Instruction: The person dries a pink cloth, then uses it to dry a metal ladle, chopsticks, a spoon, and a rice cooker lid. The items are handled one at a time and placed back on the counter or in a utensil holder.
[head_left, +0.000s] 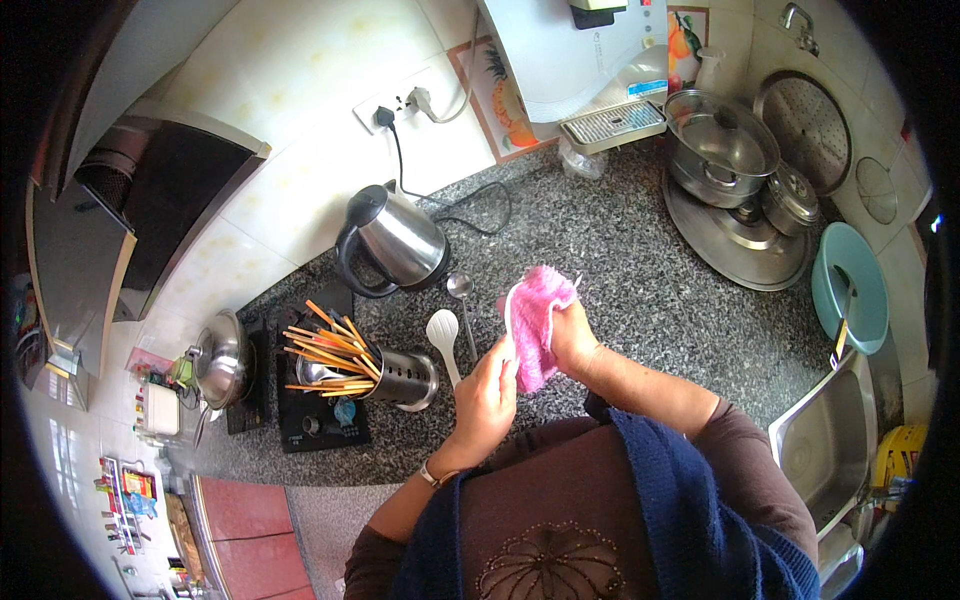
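A pink cloth (536, 330) with a pale edge is bunched between my two hands, over the speckled stone counter (622, 255). My left hand (486, 394) pinches the cloth's pale edge. Most of my right hand (574, 337) is wrapped by the cloth, so its fingers are hidden. Whether something lies inside the cloth cannot be told. Left of the hands, a white plastic spoon (443, 334) and a metal spoon (460, 286) lie on the counter. Farther left, a perforated metal holder (405, 379) lies on its side, with chopsticks (337, 352) sticking out.
An electric kettle (401, 236) stands near the wall, its black cord (480, 217) on the counter. A black induction cooker (322, 431) lies under the chopsticks. At the right are a steel pot (712, 172), a large metal tray (697, 244), a turquoise basin (832, 262) and a sink (821, 442).
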